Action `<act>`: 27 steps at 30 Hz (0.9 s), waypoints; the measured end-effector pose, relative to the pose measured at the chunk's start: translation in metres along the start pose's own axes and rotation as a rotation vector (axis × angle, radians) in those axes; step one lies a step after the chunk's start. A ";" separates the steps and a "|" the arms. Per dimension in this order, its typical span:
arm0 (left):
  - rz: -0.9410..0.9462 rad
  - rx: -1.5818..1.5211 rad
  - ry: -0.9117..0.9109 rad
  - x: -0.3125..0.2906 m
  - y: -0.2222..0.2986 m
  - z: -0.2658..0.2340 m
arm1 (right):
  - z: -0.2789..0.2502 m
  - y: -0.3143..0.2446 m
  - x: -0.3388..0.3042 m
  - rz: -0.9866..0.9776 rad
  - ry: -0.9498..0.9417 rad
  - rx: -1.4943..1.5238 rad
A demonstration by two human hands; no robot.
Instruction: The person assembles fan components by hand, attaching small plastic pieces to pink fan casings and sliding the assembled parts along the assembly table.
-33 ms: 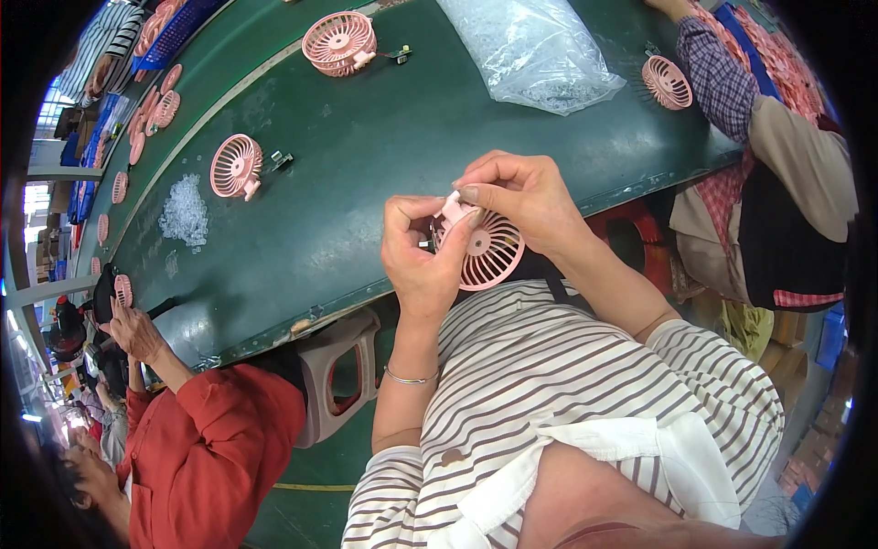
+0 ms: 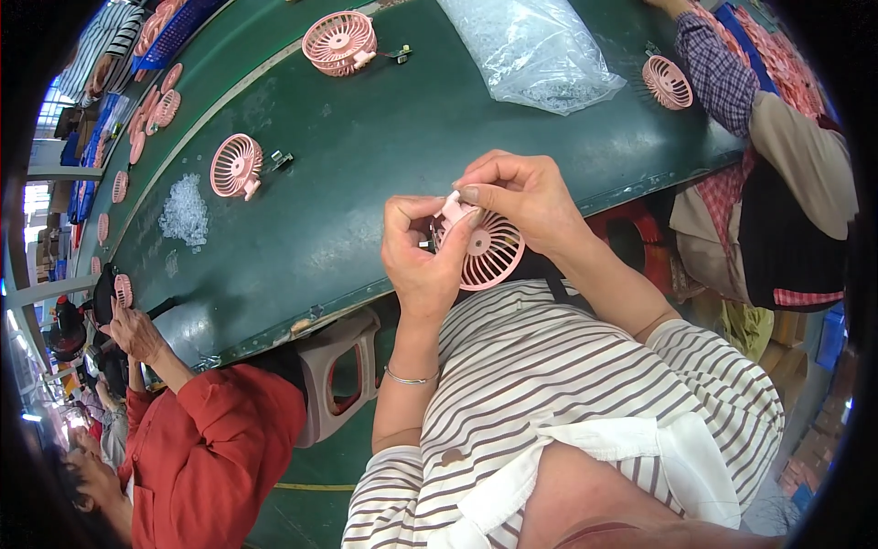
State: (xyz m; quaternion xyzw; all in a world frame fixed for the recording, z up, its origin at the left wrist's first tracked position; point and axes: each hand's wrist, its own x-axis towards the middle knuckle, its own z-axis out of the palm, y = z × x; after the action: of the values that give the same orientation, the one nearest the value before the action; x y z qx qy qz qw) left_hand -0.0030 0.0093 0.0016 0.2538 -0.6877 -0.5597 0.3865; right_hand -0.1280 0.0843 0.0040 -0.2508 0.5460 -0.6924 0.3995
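A round pink fan housing (image 2: 498, 261) with slotted ribs is held just above my lap, at the table's near edge. My left hand (image 2: 422, 256) grips its left side, thumb across the ribs and fingers behind. At the upper rim a small pale pink bracket (image 2: 452, 209) sticks up between both hands. My right hand (image 2: 526, 197) is closed, its thumb and forefinger pinched at the tip of that bracket. Whether a smaller part sits between those fingertips is hidden. A bit of circuit board (image 2: 426, 244) shows beside my left fingers.
On the green table (image 2: 338, 192) lie a fan housing with a circuit board (image 2: 236, 166), another (image 2: 339, 44) farther back, and a heap of small clear pieces (image 2: 185, 212). A clear plastic bag (image 2: 540, 55) lies at the back. Co-workers sit left, in a red sleeve (image 2: 219, 439), and right.
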 end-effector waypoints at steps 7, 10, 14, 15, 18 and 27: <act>-0.026 0.008 0.028 -0.001 -0.007 -0.001 | 0.009 -0.007 -0.014 -0.543 -0.021 -0.517; -0.003 -0.049 0.070 -0.001 -0.011 0.003 | 0.015 -0.009 -0.017 -0.717 -0.013 -0.643; -0.050 -0.120 0.047 0.002 -0.007 -0.001 | 0.007 -0.003 -0.012 -0.951 -0.186 -0.639; -0.049 -0.121 0.045 0.003 -0.011 0.000 | 0.008 -0.004 -0.016 -0.748 -0.084 -0.524; 0.013 0.034 0.025 0.005 -0.017 0.000 | 0.008 -0.005 -0.011 -0.460 0.032 -0.317; -0.192 -0.172 -0.148 0.014 -0.017 0.000 | -0.024 -0.018 -0.003 -0.502 -0.328 -0.645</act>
State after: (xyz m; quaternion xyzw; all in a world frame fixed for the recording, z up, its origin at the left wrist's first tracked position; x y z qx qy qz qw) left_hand -0.0119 -0.0055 -0.0111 0.2423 -0.6364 -0.6680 0.2999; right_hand -0.1497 0.1019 0.0145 -0.5943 0.5855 -0.5132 0.2015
